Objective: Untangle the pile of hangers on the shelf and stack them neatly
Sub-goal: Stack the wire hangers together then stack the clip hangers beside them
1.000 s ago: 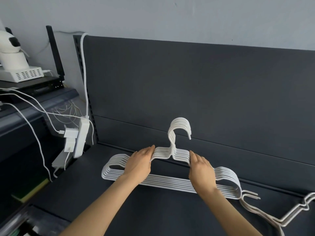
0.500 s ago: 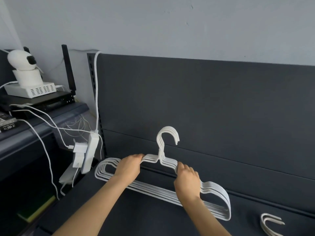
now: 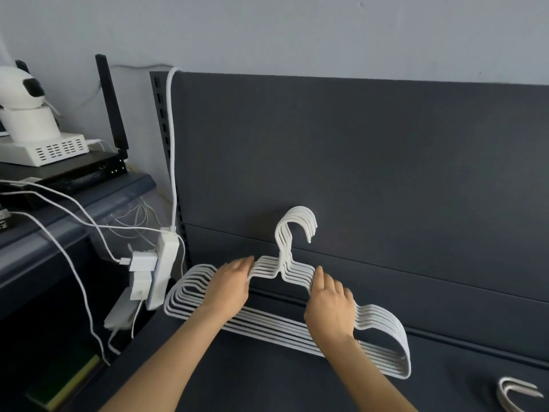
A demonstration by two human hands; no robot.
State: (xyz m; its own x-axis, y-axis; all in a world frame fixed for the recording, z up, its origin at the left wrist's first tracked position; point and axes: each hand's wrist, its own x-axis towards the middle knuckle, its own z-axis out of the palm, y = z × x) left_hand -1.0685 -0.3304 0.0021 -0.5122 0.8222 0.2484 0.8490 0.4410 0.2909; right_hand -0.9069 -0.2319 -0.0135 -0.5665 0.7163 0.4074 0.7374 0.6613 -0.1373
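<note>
Head view: a nested stack of white hangers [image 3: 285, 292] lies on the dark shelf [image 3: 267, 382] against its back panel [image 3: 356, 173]. Its long axis runs from 10 o'clock to 4 o'clock, hooks pointing to 12. The left hand [image 3: 230, 288] and right hand [image 3: 331, 307] rest on its shoulders, fingers curled over the wires. More hanger hooks [image 3: 515, 395] lie at 4 o'clock.

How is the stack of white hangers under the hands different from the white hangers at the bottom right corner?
The stack of white plastic hangers shows whole, hooks aligned; the loose white hangers at the corner are cut off by the frame. The left hand and right hand rest on the stack; the corner hangers lie untouched. Both lie on the dark shelf.
</note>
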